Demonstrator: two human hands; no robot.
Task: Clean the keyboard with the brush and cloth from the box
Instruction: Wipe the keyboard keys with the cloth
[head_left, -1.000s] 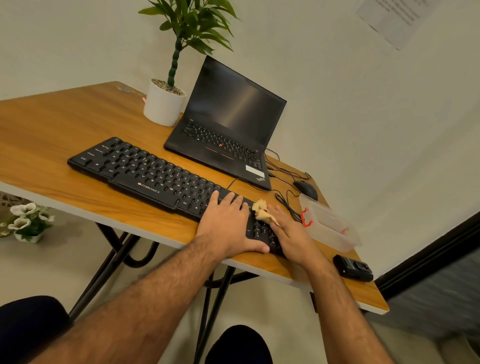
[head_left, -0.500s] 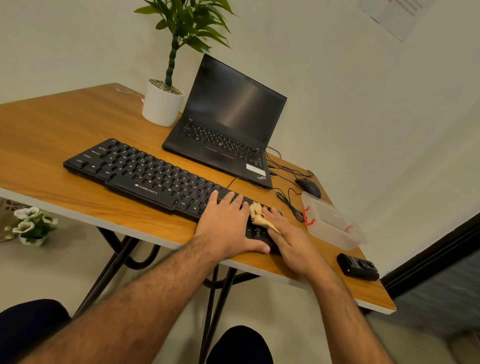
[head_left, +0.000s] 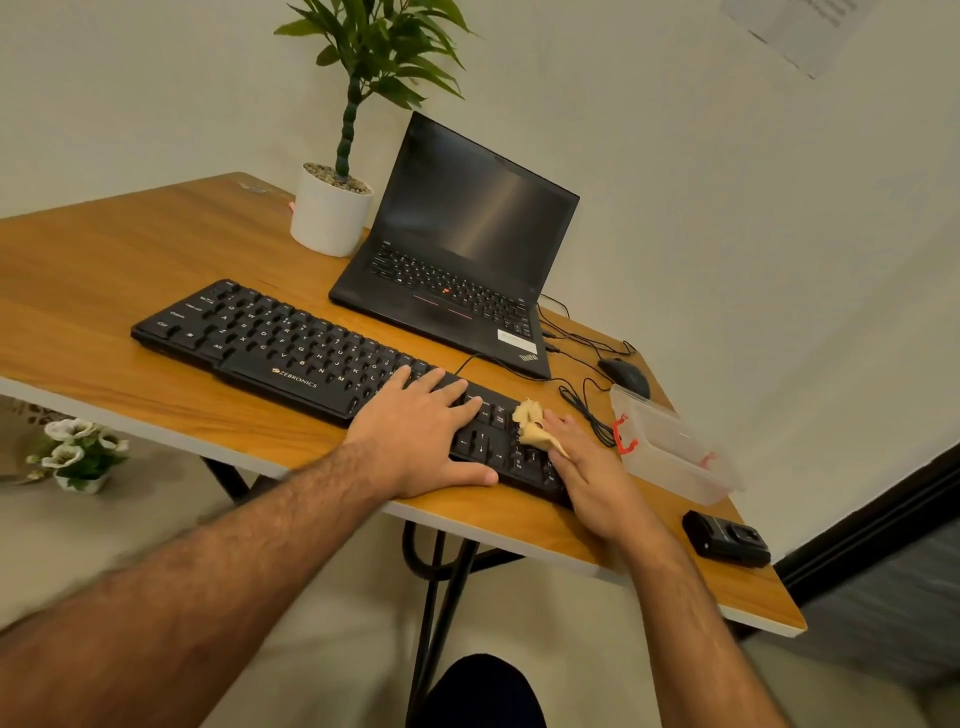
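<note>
Black, flat keyboard (head_left: 322, 358) lying aslant on the wood-grain table (head_left: 104, 291). Left hand (head_left: 421, 431) spread flat across its keys; right hand (head_left: 587, 467) pinching a crumpled beige cloth (head_left: 530, 423) against the keyboard's right end. Clear plastic box (head_left: 675, 447) with red clips just right.

Warm, dim indoor light falls evenly from above, leaving soft shadows. A pale sheen streaks the laptop screen (head_left: 478, 208). Wide-angle distortion bends the counter (head_left: 104, 291) edges, and the near left forearm (head_left: 182, 597) blurs.
</note>
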